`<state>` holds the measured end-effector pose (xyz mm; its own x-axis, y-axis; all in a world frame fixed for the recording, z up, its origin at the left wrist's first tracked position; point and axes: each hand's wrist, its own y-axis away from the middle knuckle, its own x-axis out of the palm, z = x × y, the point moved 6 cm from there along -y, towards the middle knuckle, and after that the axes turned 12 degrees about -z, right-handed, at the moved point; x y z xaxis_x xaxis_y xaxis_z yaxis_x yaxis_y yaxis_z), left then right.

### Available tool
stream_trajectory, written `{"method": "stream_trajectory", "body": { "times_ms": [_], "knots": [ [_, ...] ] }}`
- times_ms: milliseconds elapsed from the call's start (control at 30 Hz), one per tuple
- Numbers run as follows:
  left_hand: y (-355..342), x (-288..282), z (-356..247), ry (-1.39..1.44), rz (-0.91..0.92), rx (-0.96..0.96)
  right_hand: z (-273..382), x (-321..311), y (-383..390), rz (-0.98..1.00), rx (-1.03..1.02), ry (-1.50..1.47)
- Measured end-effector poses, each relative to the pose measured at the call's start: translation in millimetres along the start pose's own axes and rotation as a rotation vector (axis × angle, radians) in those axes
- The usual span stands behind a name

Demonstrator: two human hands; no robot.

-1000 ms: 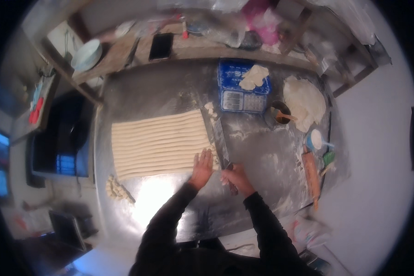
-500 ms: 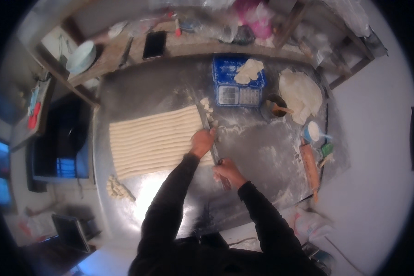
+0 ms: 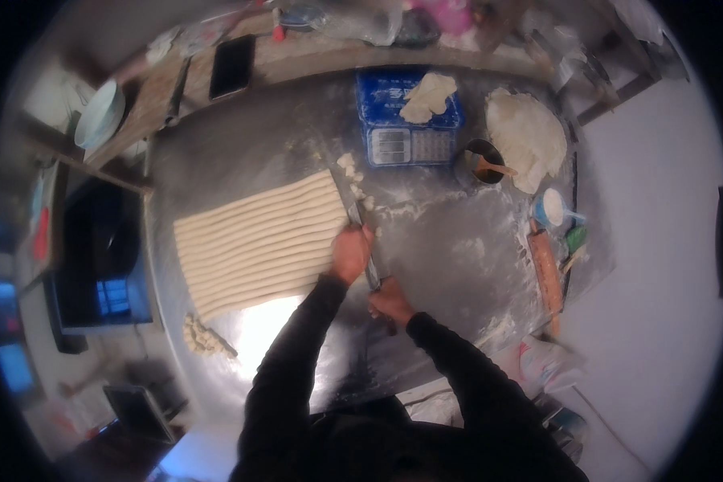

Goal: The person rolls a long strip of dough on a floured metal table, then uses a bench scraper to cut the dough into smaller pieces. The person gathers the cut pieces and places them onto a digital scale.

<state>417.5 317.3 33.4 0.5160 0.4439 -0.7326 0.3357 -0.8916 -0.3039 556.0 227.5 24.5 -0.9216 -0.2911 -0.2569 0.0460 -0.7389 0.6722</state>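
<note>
A row of long pale dough ropes lies side by side on the metal worktable. At its right end rests a long knife, set crosswise to the ropes. My right hand is closed round the knife's handle, nearer my body. Farther up, my left hand is closed on the blade and covers part of it and the nearby rope ends. Small dough scraps lie just beyond the blade's far tip. More cut dough pieces are heaped at the near left corner of the ropes.
A blue scale with a dough piece stands at the back. Right of it are a dark pot, a big dough slab, a blue-white cup and a rolling pin. A shelf runs along the back.
The whole view has shifted a little. Both hands stay on the knife at the ropes' right end, and less dough shows between the blade and my left arm.
</note>
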Motion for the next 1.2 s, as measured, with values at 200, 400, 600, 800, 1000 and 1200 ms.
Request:
{"method": "stream_trajectory", "body": {
  "times_ms": [200,400,600,800,1000,1200],
  "knots": [
    [-4.3,-17.6,0.9,-0.039,0.066,0.029,-18.2,15.5,-31.1,-0.133,-0.082,0.239],
    [74.8,-68.8,3.7,0.029,0.023,0.264,-43.9,-32.0,-26.6,-0.161,-0.211,-0.032],
    [97.7,-52.9,5.0,0.015,0.008,0.302,-34.5,-112.5,35.0,-0.118,-0.144,-0.302],
    [-8.5,-5.8,-0.9,0.159,-0.136,0.153,-58.7,-157.3,54.0,-0.167,-0.051,-0.483],
    [-130.6,69.7,23.4,-0.027,-0.148,0.023,-112.3,-181.2,41.0,-0.079,-0.009,-0.493],
    [-113.1,109.6,14.9,0.011,-0.024,0.142,-159.5,-229.3,20.8,-0.360,0.041,-0.405]
  ]
}}
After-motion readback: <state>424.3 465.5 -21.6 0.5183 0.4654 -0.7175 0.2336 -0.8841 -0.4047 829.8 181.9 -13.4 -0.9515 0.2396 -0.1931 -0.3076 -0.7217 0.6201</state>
